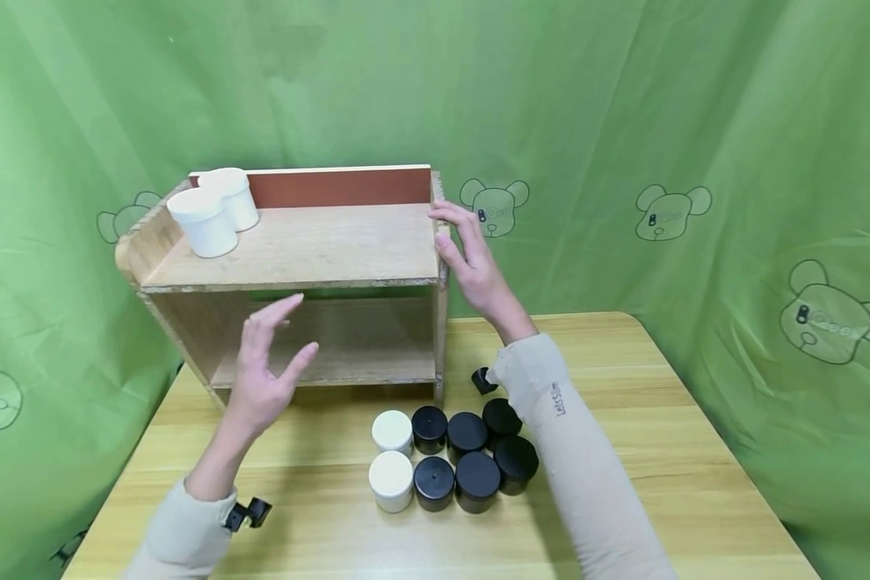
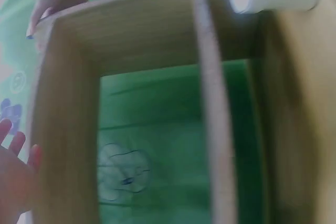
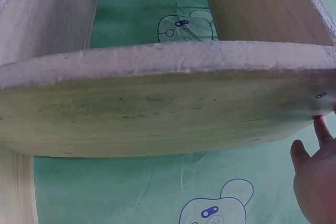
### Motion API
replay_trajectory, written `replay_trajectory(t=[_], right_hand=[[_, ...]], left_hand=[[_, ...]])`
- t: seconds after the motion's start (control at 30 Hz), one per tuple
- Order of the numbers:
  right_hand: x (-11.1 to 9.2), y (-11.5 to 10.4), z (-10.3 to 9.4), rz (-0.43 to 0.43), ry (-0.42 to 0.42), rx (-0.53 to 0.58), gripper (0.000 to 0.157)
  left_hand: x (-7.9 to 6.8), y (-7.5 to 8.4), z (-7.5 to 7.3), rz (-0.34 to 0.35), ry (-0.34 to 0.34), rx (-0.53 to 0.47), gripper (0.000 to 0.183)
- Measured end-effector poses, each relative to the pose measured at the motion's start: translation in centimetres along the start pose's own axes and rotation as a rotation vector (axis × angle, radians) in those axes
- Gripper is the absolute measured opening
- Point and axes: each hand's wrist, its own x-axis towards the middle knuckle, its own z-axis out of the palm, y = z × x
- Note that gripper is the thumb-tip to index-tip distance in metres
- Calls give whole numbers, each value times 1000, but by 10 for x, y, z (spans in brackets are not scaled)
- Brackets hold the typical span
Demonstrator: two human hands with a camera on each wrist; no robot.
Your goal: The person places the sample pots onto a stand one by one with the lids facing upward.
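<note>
A two-level wooden shelf (image 1: pixel 297 246) stands on the table, with two white tubs (image 1: pixel 203 224) together at the left of its top board. My right hand (image 1: pixel 476 266) touches the top of the shelf's right side panel (image 1: pixel 440 298), fingers extended over the edge. In the right wrist view, the fingertips (image 3: pixel 320 124) are right at that panel's edge. My left hand (image 1: pixel 263 379) is raised in front of the lower compartment, fingers spread and holding nothing. From the left wrist, its fingers (image 2: pixel 17 142) show at the left, beside the shelf's frame.
Two white jars (image 1: pixel 391 477) and several black jars (image 1: pixel 478 477) are grouped in two rows on the wooden table (image 1: pixel 645 451), in front of the shelf's right end. My right forearm passes close beside the black ones. A green curtain (image 1: pixel 587 105) hangs behind and around the table.
</note>
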Motion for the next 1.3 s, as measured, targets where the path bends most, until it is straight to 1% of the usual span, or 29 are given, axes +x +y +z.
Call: replay_trajectory(t=[0.23,0.33,0.47,0.57,0.73,0.87,1.0,1.07,1.3], right_hand=[[1,0,0,5,5,-1,41],[0,0,1,9,2,2,41],[0,1,2,8,6,5,41],[0,1,2,7,7,5,41],[1,1,1,13,7,1,42],[2,0,1,12,9,-1,42],[2,0,2,12,8,1,41],[2,1,2,11,9,4,41],[0,0,3,2,13,21,40]], left_hand=[[-42,-18,20,-190,-212,-49,67],[-58,-26,29,-245,-289,-81,65],[-76,-37,39,-324,-370,-117,62],[-87,-43,45,-355,-427,-128,60],[-96,-54,54,-401,-508,-192,58],[-99,-62,61,-486,-575,-299,60],[-101,-66,66,-556,-653,-385,62],[-102,-67,68,-578,-683,-392,62],[-106,-69,76,-629,-751,-375,63]])
